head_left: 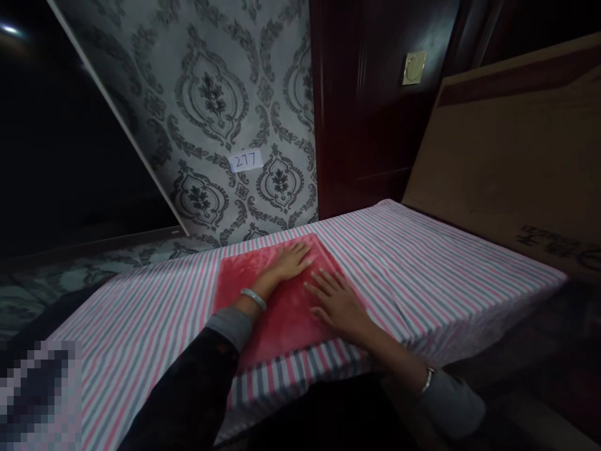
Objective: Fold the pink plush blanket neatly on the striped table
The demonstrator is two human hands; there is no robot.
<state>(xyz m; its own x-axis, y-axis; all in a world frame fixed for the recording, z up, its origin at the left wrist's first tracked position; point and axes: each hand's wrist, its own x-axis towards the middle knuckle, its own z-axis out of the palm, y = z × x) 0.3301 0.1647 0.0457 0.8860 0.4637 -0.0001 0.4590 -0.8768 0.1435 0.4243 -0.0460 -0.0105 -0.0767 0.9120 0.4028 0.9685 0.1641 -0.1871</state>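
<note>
A red, plush-looking piece of cloth [277, 319], roughly square, lies flat on a striped tablecloth [413, 263]. My left hand [291, 260] rests on its far part, palm down with the fingers stretched out toward the upper right. Lower and to the right, my right hand [338, 305] lies on the cloth's right side with its fingers spread. Neither hand grips anything. The cloth's nap looks uneven near its far left corner. Parts of it are hidden beneath both hands and my left forearm.
A large dark screen [70, 138] stands at the left. Patterned wallpaper [211, 94] with a paper label reading 277 [246, 161] is behind the table. A big cardboard box [507, 150] leans along the right edge, near a dark red door panel [366, 113].
</note>
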